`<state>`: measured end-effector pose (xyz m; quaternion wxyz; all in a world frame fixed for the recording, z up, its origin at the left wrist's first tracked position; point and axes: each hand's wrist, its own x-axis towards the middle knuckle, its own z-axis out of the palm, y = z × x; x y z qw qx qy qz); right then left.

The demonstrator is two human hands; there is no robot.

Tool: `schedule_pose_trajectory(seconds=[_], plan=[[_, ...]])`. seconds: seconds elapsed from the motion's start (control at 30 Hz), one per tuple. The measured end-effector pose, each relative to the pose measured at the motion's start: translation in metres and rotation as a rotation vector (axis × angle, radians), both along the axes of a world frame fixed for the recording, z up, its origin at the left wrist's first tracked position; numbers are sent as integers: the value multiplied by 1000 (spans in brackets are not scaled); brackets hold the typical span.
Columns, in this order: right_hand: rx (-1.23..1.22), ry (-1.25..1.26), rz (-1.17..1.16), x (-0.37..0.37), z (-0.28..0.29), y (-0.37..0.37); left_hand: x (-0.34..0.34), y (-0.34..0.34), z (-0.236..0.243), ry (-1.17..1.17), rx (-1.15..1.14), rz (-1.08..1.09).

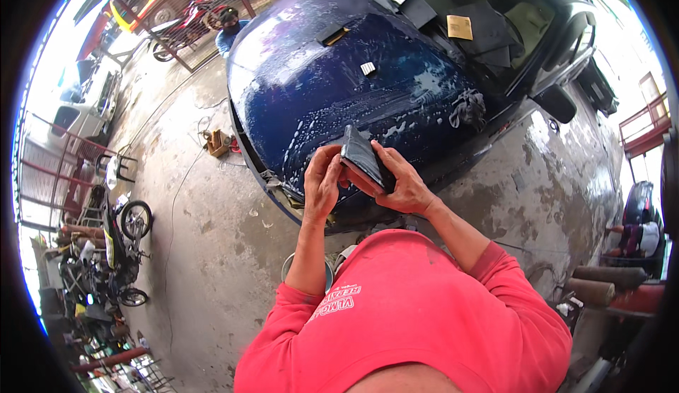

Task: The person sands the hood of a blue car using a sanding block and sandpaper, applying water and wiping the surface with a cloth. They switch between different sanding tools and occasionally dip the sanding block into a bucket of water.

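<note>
My left hand and my right hand hold a sanding block between them. A dark grey sheet, apparently sandpaper, covers its upper face, and a reddish side shows below. My fingers are closed around its two edges; some fingertips are hidden behind it. Just beneath is the near edge of a dark blue car hood, wet and streaked with whitish suds. Farther up the hood lie a dark block with a yellow edge and a small white ridged piece. A crumpled grey rag rests toward the windshield side.
Dark sheets and a tan square lie by the windshield. A side mirror juts out at right. By my left forearm stands a partly hidden bucket. Motorcycles line the left; a person is beyond the hood.
</note>
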<state>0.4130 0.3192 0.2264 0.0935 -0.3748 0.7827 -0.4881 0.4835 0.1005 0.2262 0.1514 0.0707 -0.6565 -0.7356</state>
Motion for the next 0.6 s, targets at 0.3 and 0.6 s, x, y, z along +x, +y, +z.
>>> schedule_pose_trajectory(seconds=[0.3, 0.6], plan=[[-27, -10, -7, 4, -12, 16, -27, 3, -20, -2, -68, 22], [-166, -100, -1, -36, -22, 52, -48, 57, 3, -75, 64, 30]])
